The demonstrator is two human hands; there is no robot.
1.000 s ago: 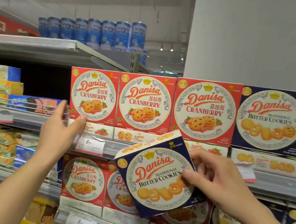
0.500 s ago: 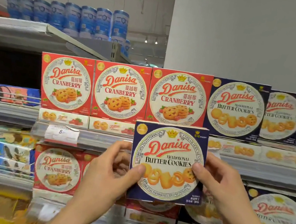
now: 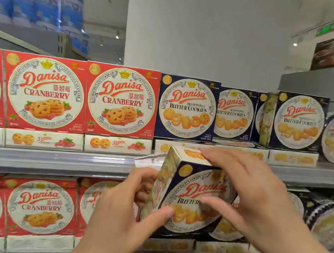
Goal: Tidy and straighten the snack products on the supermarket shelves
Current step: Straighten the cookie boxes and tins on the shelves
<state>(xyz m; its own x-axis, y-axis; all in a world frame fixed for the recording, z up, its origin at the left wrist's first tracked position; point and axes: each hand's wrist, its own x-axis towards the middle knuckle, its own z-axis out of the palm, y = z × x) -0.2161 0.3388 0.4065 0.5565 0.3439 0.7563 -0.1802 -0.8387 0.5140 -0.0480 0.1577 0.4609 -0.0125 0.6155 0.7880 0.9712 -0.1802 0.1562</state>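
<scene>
Both hands hold a blue box (image 3: 189,192) before the shelf's front edge (image 3: 64,162), turned to show its front (likely for restocking). Left hand (image 3: 123,213) grips its left side; right hand (image 3: 253,197) clasps the front.

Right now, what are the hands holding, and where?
Both hold the blue butter cookie box: left hand at its lower-left edge, right hand across its front and top.
</scene>
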